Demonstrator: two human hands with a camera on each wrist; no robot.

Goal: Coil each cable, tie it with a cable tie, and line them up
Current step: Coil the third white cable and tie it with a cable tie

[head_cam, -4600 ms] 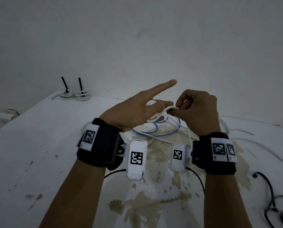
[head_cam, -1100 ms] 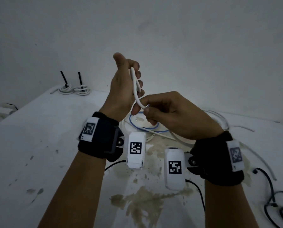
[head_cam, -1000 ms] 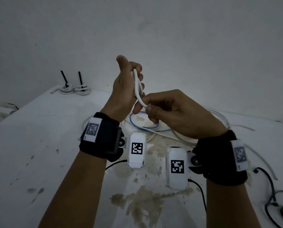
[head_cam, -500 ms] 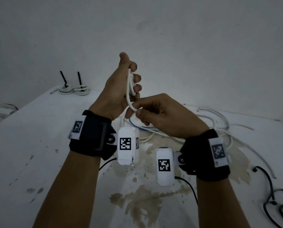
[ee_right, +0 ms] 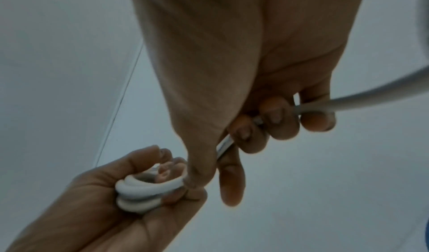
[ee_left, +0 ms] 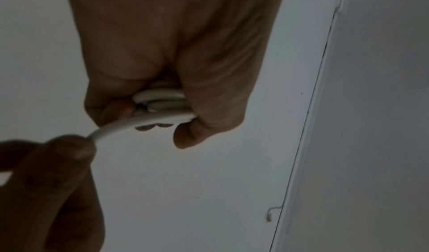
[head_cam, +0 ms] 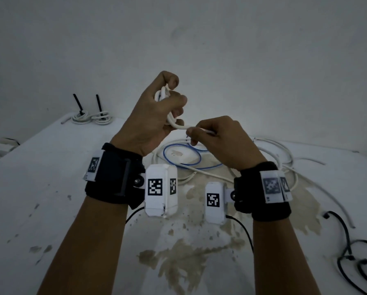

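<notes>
My left hand (head_cam: 157,111) is raised above the table and grips a small coil of white cable (head_cam: 163,93), its loops wound round the fingers (ee_right: 139,190) (ee_left: 162,103). The cable runs out of the coil in a short arc (head_cam: 178,125) to my right hand (head_cam: 216,139), which pinches it between thumb and curled fingers (ee_right: 267,124). Behind the right hand the free length (ee_right: 371,94) trails off toward the table. A thin blue cable (head_cam: 182,156) lies looped on the table under the hands, among loose white cables (head_cam: 274,150).
Two white coils tied with black cable ties (head_cam: 91,118) lie side by side at the table's far left edge. Black cables (head_cam: 359,262) lie at the right front. A white box (head_cam: 3,144) sits off the left edge. The table top (head_cam: 40,177) is stained.
The left hand has closed round more loops and tilted its knuckles up. The right hand has moved right and slid down the cable, drawing a short arc out of the coil.
</notes>
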